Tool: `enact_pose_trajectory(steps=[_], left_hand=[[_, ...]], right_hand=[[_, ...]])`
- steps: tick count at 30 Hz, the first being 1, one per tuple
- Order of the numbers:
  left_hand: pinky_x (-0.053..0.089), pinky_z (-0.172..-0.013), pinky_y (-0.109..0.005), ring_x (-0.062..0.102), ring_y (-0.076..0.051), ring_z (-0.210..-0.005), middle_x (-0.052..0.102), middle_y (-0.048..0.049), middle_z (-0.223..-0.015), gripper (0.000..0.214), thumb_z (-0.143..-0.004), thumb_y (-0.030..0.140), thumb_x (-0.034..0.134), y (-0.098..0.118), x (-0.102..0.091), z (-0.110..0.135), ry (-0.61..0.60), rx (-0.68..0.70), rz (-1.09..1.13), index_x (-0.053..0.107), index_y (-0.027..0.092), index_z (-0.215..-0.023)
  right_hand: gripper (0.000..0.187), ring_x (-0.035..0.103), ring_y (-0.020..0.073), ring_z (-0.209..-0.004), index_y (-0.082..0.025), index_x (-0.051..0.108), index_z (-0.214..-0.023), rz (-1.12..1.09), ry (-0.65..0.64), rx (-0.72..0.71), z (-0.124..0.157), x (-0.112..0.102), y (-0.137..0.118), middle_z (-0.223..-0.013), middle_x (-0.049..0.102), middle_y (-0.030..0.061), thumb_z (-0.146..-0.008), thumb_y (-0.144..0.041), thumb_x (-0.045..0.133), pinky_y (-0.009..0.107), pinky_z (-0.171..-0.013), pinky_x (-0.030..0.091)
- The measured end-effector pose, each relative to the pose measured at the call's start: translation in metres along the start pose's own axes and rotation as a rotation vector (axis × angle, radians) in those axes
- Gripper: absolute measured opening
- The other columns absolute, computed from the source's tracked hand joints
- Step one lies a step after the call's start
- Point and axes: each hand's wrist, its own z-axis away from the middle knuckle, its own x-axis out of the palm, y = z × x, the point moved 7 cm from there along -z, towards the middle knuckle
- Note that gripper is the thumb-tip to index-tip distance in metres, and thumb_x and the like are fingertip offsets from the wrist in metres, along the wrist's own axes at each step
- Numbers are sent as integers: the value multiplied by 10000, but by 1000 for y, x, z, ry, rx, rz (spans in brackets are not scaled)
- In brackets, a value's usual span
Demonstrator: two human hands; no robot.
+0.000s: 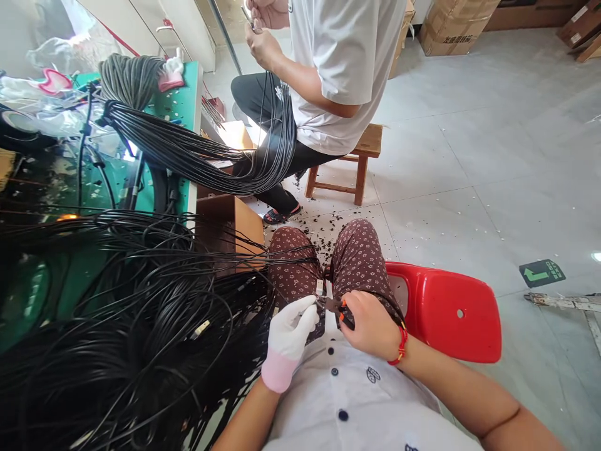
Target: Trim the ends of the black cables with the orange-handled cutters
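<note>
From my remote post I see a wooden stool [369, 141] beneath a white-shirted co-worker [340, 69], a red plastic stool [469, 329], a green-arrow floor sticker [542, 274] and a taped cardboard carton [457, 26].

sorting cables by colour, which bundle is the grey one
The coil at the table's far end, just behind where the black bundle draped toward the co-worker begins. It alone is grey; that bundle and the heap in front are black.
</note>
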Motion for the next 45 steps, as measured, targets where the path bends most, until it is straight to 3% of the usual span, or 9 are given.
enact_pose_trajectory(steps=[13, 21, 26, 30, 36, 45], left_hand=[[533, -611, -273, 607, -137, -593, 697, -37, -715, 293, -681, 329, 695, -13, -5, -3, 13, 51, -43, 712, 153, -915], [497, -525, -227, 564, -106, -516, 663, -4, -605, 272, -690, 303, 684, -13, 0, -5, -29, 23, 6, 697, 132, -901], [486, -527, -219, 559, -100, -508, 651, 4, -585, 256, -728, 307, 656, -9, 1, -4, -23, 11, 14, 672, 129, -911], [480, -524, -215, 554, -99, -508, 642, 8, -581, 255, -755, 317, 632, -7, 2, -3, -35, 11, -4, 662, 131, -926], [470, -530, -219, 536, -98, -503, 635, 13, -591, 282, -794, 338, 600, -6, 5, -1, -79, 36, -43, 647, 139, -987], [468, -521, -229, 524, -103, -505, 636, -1, -605, 325, -803, 372, 587, -8, 5, 0, -87, 25, -92, 652, 128, -1007]], right_hand=[[108, 564, 168, -699, -175, 545, -813, 12, -166, 75, 3, 8, 2, -777, 630, 40, -784, -258, 481, 274, -606, 322], [45, 533, 144, -632, -171, 523, -744, -85, -116, 50, 3, 13, 4, -719, 612, 29, -764, -211, 514, 251, -574, 299], [78, 455, 114, -547, -180, 480, -709, -177, -9, 66, 2, 5, 8, -629, 538, -10, -785, -197, 492, 236, -546, 292], [68, 478, 134, -614, -185, 480, -732, -146, 28, 30, 1, -2, 4, -684, 550, 0, -773, -230, 512, 244, -587, 318], [81, 522, 167, -712, -183, 506, -772, -21, 10, 34, 0, 3, 0, -766, 591, 27, -790, -261, 495, 267, -654, 341], [98, 564, 161, -688, -182, 535, -785, 70, -112, 91, -1, 10, 6, -763, 627, 33, -804, -253, 471, 268, -601, 312]])
